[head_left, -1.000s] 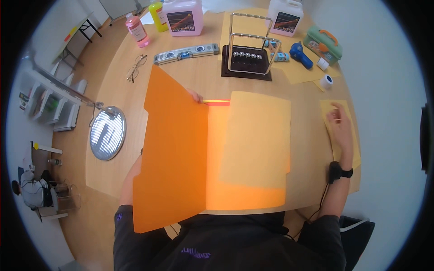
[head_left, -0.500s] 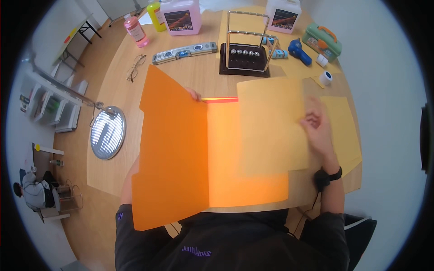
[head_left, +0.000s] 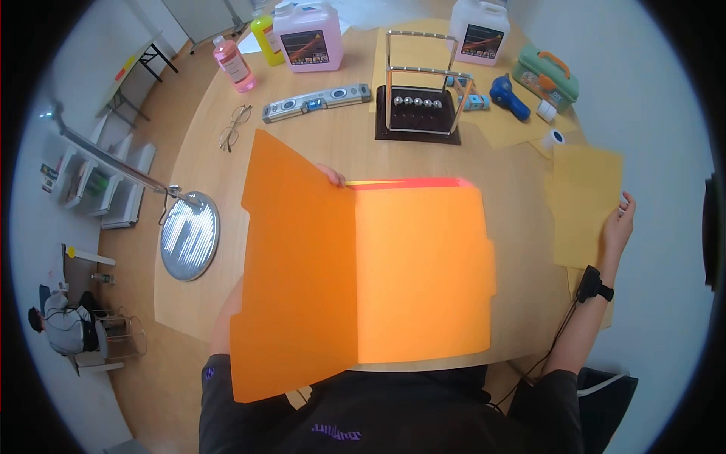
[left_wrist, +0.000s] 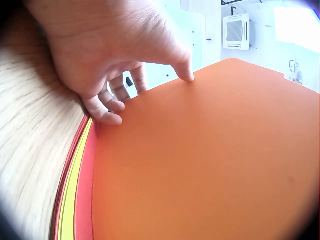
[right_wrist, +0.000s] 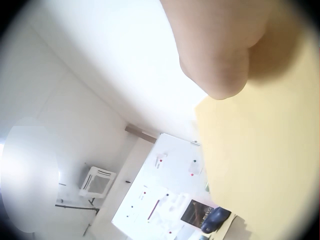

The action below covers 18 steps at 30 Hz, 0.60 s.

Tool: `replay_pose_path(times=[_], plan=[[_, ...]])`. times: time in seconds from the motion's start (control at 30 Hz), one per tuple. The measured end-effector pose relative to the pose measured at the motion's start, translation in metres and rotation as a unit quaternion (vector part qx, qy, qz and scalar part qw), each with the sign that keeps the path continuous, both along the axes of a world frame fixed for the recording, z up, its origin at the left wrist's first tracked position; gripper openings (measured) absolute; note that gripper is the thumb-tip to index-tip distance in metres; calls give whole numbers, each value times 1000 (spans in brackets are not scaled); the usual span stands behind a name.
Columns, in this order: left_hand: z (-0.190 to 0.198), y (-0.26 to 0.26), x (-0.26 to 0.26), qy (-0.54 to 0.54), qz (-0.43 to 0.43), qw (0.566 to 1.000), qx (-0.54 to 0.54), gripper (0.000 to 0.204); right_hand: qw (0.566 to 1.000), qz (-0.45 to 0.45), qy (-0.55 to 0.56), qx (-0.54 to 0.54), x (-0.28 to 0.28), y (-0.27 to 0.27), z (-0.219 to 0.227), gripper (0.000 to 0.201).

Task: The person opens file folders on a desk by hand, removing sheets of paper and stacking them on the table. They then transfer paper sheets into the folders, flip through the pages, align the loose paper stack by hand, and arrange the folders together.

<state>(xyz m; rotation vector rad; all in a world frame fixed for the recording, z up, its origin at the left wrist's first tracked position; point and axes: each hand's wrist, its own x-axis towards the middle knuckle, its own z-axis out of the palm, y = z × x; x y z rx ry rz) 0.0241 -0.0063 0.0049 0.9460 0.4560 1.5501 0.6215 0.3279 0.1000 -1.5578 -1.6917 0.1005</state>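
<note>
Pale walls surround one wooden desk (head_left: 522, 227). Along its far edge stand two jugs (head_left: 308, 45) and two bottles (head_left: 234, 68); nearer sits one cradle (head_left: 401, 130) with five balls. At the near edge lies one orange folder (head_left: 423, 272), its raised cover hiding most of the left hand (left_wrist: 112, 50), thumb spread from fingers. By the right edge, the right hand (head_left: 620, 225) meets one yellow sheet (head_left: 586, 208); whether its fingers pinch, I cannot tell.
</note>
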Motion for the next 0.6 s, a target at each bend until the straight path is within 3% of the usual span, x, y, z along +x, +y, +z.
replay_pose_path(times=[0.17,0.23,0.33,0.43,0.5,0.6], plan=[[2,-4,4,-9,21,999,-35,33,996,12,-67,-49,28,15,-17,40],[10,-2,12,16,49,998,28,35,993,13,-83,-80,30,13,-20,41],[-15,4,-6,22,31,999,35,33,994,19,-49,-94,20,7,-19,46],[7,7,-6,37,53,997,35,32,990,21,-75,-116,41,28,-41,45],[12,3,-5,31,70,997,30,32,989,65,-15,-133,50,35,-55,43],[14,-12,-7,10,94,995,20,32,980,119,-26,-155,59,42,-61,39]])
